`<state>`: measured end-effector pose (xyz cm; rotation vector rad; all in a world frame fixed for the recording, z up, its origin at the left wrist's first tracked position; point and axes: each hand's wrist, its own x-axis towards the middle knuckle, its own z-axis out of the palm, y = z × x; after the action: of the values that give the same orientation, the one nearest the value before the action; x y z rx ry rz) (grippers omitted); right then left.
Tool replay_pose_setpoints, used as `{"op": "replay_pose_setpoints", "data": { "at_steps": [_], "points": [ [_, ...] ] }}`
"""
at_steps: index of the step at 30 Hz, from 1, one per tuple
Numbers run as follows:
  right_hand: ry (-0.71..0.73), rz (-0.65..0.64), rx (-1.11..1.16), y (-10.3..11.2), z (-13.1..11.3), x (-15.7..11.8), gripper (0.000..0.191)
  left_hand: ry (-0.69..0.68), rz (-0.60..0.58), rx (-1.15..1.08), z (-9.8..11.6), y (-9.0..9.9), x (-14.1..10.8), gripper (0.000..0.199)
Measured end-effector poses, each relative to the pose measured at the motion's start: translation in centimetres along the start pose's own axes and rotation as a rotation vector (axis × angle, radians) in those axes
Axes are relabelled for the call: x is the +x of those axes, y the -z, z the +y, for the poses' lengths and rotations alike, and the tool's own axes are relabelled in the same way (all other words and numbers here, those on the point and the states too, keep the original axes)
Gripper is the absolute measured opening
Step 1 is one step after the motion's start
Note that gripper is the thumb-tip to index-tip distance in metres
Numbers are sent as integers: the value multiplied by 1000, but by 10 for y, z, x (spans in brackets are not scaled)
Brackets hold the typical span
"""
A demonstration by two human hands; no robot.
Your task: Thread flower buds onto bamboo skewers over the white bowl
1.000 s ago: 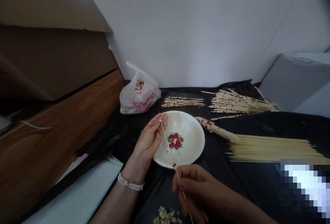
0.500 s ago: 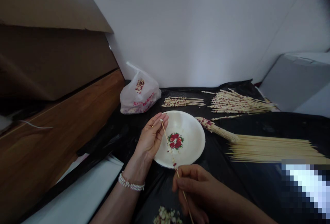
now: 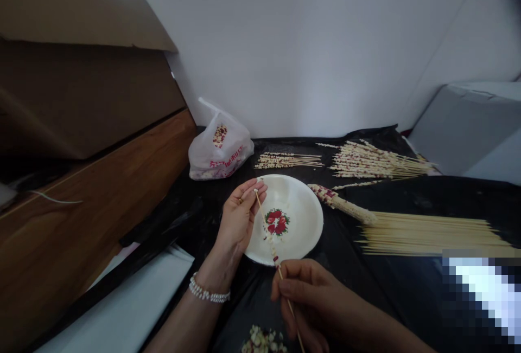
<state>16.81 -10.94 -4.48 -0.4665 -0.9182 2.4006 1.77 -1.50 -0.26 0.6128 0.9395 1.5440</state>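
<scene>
My right hand (image 3: 303, 293) pinches a thin bamboo skewer (image 3: 261, 209), which slants up and away over the bowl. Pale and dark red corn kernels (image 3: 274, 252) are threaded along its middle. Its far tip meets a pale kernel (image 3: 255, 190) at the fingertips of my left hand (image 3: 240, 212), which is closed around it, palm turned up. Below both hands is a white bowl (image 3: 307, 223) with a red and green print at its bottom. A pile of loose kernels (image 3: 262, 339) lies at the near edge.
Behind the bowl stand a plastic bag (image 3: 222, 152) of kernels and a small row of filled skewers (image 3: 285, 160). A larger heap of filled skewers (image 3: 366, 160), a partly stripped corn cob (image 3: 344, 204) and bare skewers (image 3: 427, 233) lie right. A cardboard box (image 3: 81, 92) stands left.
Both hands stay almost in place, the skewer tip still at the left fingertips. The left hand has shifted very slightly.
</scene>
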Motion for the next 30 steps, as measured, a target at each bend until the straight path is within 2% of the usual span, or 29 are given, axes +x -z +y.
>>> {"op": "replay_pose_setpoints", "data": {
  "at_steps": [5, 8, 12, 15, 18, 24, 30],
  "points": [
    [11, 21, -49, -2, -1, -1, 27, -76, -44, 58, -1, -2, -4, 19],
    [-5, 82, -130, -6, -4, -2, 30, -50, -50, 35, 1, -3, -6, 22],
    [30, 170, -260, -8, -8, -2, 34, 90, -20, -86, 5, -3, -3, 17],
    [27, 174, -293, -8, -10, -2, 35, 270, -2, -213, 9, -2, 1, 21],
    [6, 174, -291, -7, -11, -2, 36, 381, -21, -308, 12, -1, 3, 25],
    [9, 126, -234, -5, -10, -2, 35, 471, -60, -495, 14, -1, 2, 20],
    [31, 97, -209, -2, -5, -2, 32, 508, -80, -556, 12, 0, 2, 22]
  ]
}}
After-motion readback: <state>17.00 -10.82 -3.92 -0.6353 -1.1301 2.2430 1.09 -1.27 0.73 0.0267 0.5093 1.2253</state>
